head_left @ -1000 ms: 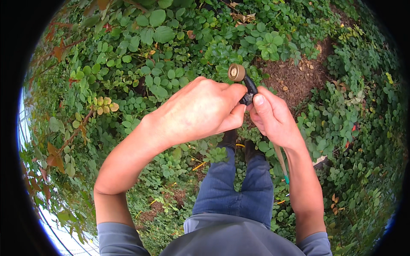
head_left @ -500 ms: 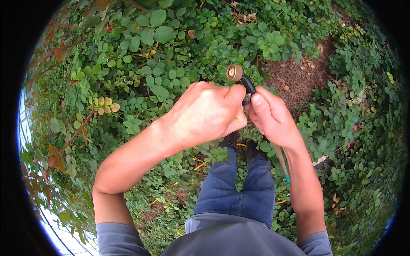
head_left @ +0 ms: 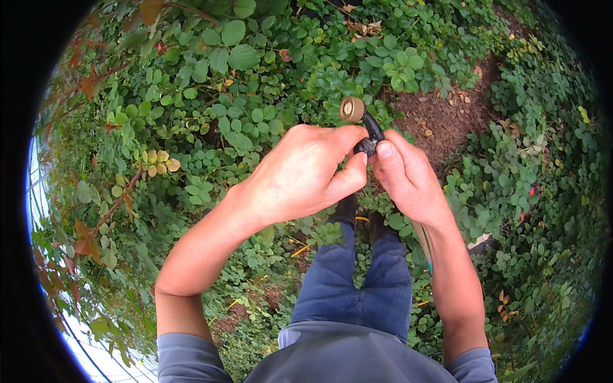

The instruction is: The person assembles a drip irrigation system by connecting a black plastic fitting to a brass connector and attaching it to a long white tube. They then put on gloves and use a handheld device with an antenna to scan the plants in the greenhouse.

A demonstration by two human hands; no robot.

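Both hands meet on a black curved, tube-like piece [head_left: 372, 127] in front of me, above low leafy plants. At its upper left sits a short bronze-coloured round part [head_left: 352, 109] with a pale centre; whether the two are joined is hard to see. My right hand [head_left: 408, 172] is closed around the lower part of the black piece, thumb on top. My left hand [head_left: 306, 169] pinches it from the left between thumb and bent fingers. Small pale marks show on the black surface between the fingertips. The lower end is hidden in my right hand.
Dense green foliage [head_left: 255, 115] surrounds me. A patch of brown mulch [head_left: 440, 121] lies ahead to the right. Reddish-leaved branches [head_left: 86, 239] lean in at the left. A thin stick with a teal part [head_left: 429, 260] shows beside my right forearm. My legs [head_left: 351, 274] stand among the plants.
My left hand's thumb and finger have spread a little, showing more of the black piece between them. My left elbow has moved slightly inward. The right hand keeps its hold.
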